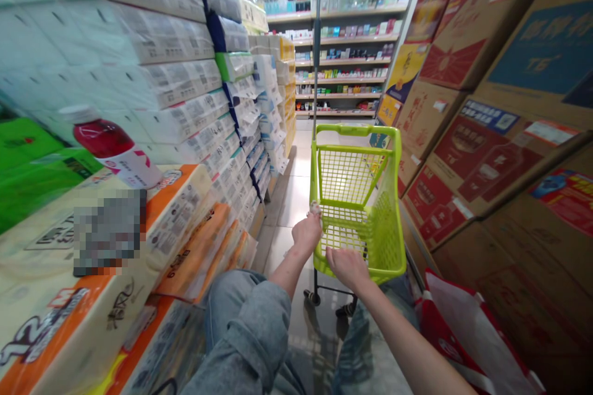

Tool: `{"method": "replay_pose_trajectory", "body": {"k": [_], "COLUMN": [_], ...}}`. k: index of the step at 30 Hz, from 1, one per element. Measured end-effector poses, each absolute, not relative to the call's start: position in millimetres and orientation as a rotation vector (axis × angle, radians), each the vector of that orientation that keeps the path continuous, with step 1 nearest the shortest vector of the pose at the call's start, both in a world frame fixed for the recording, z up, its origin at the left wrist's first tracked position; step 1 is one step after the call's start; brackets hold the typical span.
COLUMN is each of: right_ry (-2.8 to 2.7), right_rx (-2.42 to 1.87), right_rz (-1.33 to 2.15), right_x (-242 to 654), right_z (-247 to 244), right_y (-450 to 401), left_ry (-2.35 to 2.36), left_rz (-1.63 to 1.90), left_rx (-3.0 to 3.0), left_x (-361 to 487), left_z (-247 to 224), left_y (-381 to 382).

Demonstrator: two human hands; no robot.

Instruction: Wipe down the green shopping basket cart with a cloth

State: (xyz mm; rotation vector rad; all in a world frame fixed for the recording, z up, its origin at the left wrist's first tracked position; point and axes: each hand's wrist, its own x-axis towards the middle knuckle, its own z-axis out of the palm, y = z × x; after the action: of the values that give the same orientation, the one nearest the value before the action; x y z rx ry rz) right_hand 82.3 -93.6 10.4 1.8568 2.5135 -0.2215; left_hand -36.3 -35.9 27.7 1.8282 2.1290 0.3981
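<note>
A lime-green basket shopping cart [388, 222] stands in front of my knees, its mesh basket tilted toward me. My left hand [307, 232] is closed at the basket's left side, with a small whitish crumpled piece [315, 207] showing at its fingers. What that piece is, I cannot make out. At the near edge of the basket, my right hand [347, 266] has its fingers curled over the green rim. Some of the fingertips are hidden behind the hand. Inside the basket I see only mesh and light coming through.
On the left, a bottle with red liquid [111, 147] and a blurred-out dark object [111, 231] rest on a tissue pack [41, 259]. Cardboard boxes [463, 154] line the right, above a red-and-white bag [463, 327]. A thin pole [317, 43] rises by the cart; shelves [347, 62] stand ahead.
</note>
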Motion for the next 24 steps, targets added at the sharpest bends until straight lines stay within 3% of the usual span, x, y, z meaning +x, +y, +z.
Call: {"method": "replay_pose_trajectory", "body": {"k": [9,24], "right_ry": [2.327,2.479], "right_rx": [2.000,1.883], "right_rz": [-0.465,-0.166], "right_x": [86,98], "right_z": [5,7], "right_y": [-80,-96], "left_ry": [2.083,2.030], "left_rz": [0.180,0.268], "left_rx": [1.907,1.889], "left_x": [-36,-29], "left_z": [15,9], "left_y": [-75,-93]}}
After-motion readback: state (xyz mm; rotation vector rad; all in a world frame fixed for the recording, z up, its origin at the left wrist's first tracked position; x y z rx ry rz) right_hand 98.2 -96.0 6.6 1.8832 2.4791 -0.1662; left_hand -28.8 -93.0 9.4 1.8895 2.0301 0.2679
